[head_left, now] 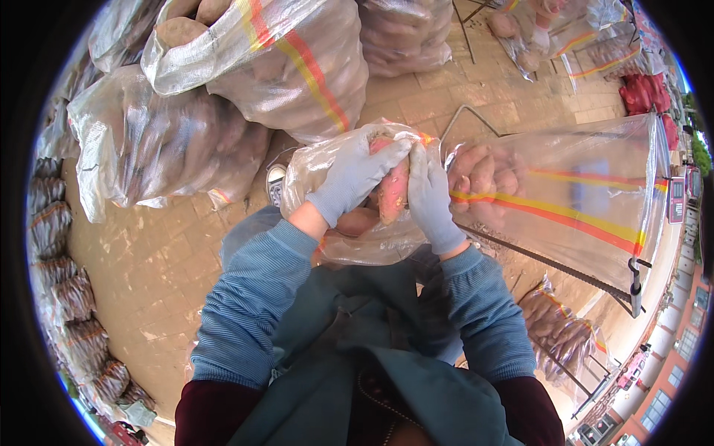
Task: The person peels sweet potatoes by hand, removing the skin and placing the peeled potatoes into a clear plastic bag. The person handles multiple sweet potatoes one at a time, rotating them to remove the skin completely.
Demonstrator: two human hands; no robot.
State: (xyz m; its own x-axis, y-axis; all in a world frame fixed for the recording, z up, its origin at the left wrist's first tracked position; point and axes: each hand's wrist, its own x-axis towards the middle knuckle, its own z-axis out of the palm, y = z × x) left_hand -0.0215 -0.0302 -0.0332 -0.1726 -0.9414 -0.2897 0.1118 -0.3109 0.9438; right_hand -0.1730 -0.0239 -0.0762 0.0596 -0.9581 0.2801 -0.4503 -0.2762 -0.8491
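Both hands wear pale grey gloves. Between them, a reddish sweet potato (394, 192) is held above an opened clear plastic bag (385, 253). My left hand (357, 173) grips it from the left, with its fingers over the upper end. Along its right side lies my right hand (430, 195), the fingertips of both hands meeting near its top. More sweet potatoes (357, 221) lie inside the bag under my left hand. To the right, a clear bag with red and yellow stripes (580, 195) hangs stretched on a metal frame (549, 259), sweet potatoes (482, 175) at its near end.
Large filled bags (301, 72) stand at the upper left, another (173, 139) below them. Rows of filled bags (78, 301) line the far left. A second framed bag (558, 334) is at the lower right. At the upper right, another person's gloved hand (540, 42) is over a bag.
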